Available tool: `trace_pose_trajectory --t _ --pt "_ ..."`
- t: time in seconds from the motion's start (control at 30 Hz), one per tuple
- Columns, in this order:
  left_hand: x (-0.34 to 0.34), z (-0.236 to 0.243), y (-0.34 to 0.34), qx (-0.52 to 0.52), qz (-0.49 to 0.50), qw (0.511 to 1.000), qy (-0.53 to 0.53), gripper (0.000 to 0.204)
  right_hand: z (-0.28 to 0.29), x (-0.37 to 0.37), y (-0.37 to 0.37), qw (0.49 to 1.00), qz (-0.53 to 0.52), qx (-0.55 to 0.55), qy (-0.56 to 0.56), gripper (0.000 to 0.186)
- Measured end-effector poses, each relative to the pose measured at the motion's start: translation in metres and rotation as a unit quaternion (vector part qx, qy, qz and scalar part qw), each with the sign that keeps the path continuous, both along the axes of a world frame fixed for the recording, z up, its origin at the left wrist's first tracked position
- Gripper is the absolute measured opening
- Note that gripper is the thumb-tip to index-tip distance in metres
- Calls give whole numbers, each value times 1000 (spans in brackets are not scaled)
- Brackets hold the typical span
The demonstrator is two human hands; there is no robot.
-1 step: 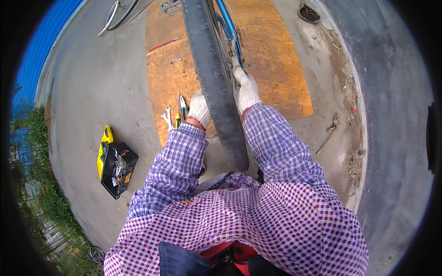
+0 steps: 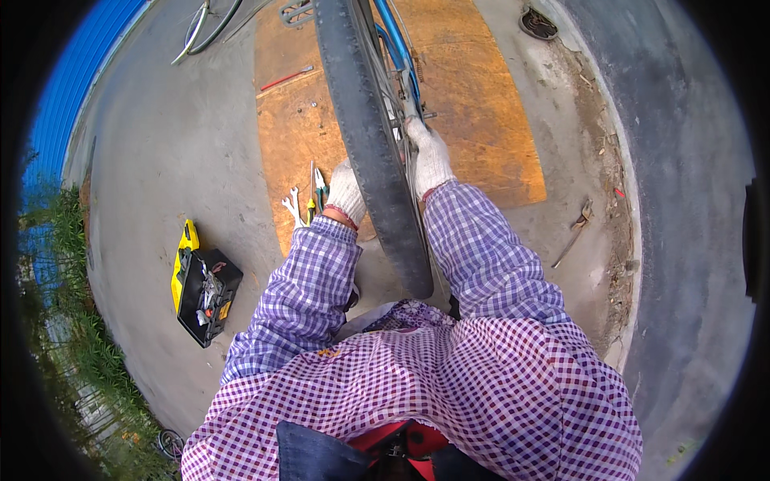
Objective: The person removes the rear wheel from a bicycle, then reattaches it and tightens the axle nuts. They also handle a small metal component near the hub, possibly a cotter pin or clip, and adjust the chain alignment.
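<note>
A bicycle wheel with a worn black tyre (image 2: 373,152) stands upright in front of me, joined to a blue frame (image 2: 393,40). My left hand (image 2: 345,192), in a white knit glove, is at the tyre's left side; its fingers are hidden behind the tyre. On the right side, my gloved right hand (image 2: 431,158) reaches up to the metal fitting at the frame's end near the wheel's middle. Its thumb side is closed against that part, but what the fingers grip is hidden. Beside my left hand lie pliers (image 2: 321,188), a yellow-handled screwdriver (image 2: 310,210) and wrenches (image 2: 293,206).
Under the bicycle lies a wooden board (image 2: 473,104), with a red tool (image 2: 286,78) and small metal parts on it. An open black and yellow toolbox (image 2: 208,293) sits at left. A dark round container (image 2: 537,24) and a rusty tool (image 2: 573,232) lie at right.
</note>
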State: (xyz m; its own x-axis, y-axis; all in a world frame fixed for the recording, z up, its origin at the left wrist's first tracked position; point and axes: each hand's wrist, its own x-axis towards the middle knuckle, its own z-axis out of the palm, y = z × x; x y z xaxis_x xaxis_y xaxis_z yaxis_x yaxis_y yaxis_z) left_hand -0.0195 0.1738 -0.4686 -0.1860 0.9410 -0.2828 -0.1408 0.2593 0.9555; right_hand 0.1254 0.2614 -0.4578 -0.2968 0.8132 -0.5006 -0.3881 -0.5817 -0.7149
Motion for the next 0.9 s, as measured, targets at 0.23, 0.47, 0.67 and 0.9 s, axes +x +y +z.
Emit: trace_pose_trajectory --t 0.23,0.47,0.67,0.9 --pt "27 85 -18 -104 -73 982 142 40 20 8 0 1000 -1 -4 -16 40" --pt "15 74 -19 -22 -77 938 337 41 33 -1 -7 1000 6 -5 -11 39" --pt "-14 42 -24 75 -50 942 323 45 34 -11 -11 1000 18 -2 10 40" --pt "-22 76 -31 -94 18 993 64 47 14 -30 -11 997 4 -20 78 43"
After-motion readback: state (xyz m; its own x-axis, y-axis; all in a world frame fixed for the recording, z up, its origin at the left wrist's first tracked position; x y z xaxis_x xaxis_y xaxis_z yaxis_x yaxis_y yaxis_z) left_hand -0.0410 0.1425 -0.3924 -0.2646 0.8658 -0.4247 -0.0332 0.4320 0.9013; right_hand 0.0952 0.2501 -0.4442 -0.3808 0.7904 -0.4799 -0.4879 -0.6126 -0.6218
